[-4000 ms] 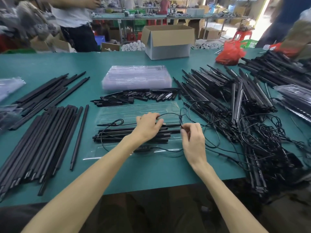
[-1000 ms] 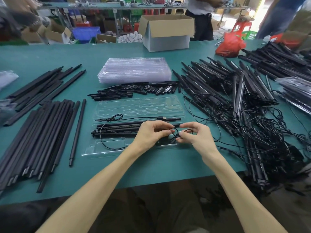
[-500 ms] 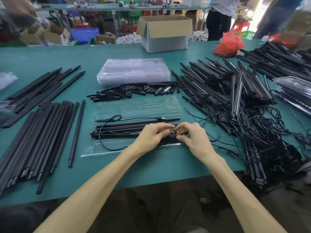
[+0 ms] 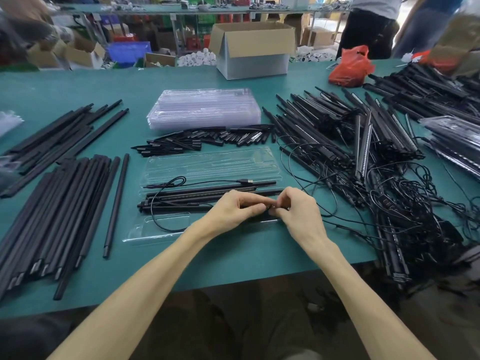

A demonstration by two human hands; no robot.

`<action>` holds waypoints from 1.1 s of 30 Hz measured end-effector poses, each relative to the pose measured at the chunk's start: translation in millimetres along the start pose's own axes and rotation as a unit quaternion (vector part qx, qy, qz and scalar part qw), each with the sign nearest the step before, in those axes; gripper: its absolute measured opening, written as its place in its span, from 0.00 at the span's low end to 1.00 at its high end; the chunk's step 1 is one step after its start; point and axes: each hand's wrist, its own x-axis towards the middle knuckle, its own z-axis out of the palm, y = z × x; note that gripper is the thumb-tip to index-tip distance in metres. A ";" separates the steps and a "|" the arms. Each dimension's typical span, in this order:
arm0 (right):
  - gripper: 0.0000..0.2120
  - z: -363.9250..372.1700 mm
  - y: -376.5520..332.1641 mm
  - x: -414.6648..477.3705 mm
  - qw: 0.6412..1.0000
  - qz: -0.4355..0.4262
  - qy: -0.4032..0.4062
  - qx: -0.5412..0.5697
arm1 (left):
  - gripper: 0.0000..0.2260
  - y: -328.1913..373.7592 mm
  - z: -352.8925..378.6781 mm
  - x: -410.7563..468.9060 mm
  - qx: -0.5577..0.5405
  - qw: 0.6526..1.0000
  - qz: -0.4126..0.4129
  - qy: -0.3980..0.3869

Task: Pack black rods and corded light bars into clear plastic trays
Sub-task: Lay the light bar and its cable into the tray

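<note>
Two hands meet at mid-frame over the right end of the open clear plastic tray [image 4: 207, 166], which lies on the teal counter [image 4: 233, 263]. The left hand [image 4: 232, 211] and right hand [image 4: 298, 215] both have their fingers curled, thumb against fingertips. Between them they pinch a small bunch of thin black cord [image 4: 270, 207], and their knuckles nearly touch.

Change: four seconds earlier the hands sat apart, with the cord running slack toward the right of the frame. One second earlier a small loop showed between them. Now that loop is drawn in and mostly hidden by the fingers.

Reading: the cord is probably being gathered into a compact coil so it can seat in the tray's near pocket, and it is not yet seated.

Inside the tray lies a corded light bar [image 4: 202, 190] with more black bars just below it. A USB plug [image 4: 245, 181] sits just above, and a slack cord loop [image 4: 166, 228] lies over the tray's lower left part.

Supplies: loose black rods [image 4: 65, 216] at left of frame, tangled light bars [image 4: 324, 141] at right, and a stack of empty trays [image 4: 205, 107] at upper centre.
</note>
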 end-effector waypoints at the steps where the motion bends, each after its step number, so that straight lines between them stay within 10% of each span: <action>1: 0.13 0.3 -0.8 -0.5 1.000 -0.002 0.002 -0.003 | 0.12 -0.2 0.5 0.1 -0.009 1.000 0.001 0.000; 33: 0.04 -6.9 -6.8 1.5 0.999 0.009 -0.045 0.013 | 0.06 -6.3 2.9 -4.8 0.140 0.986 0.037 0.084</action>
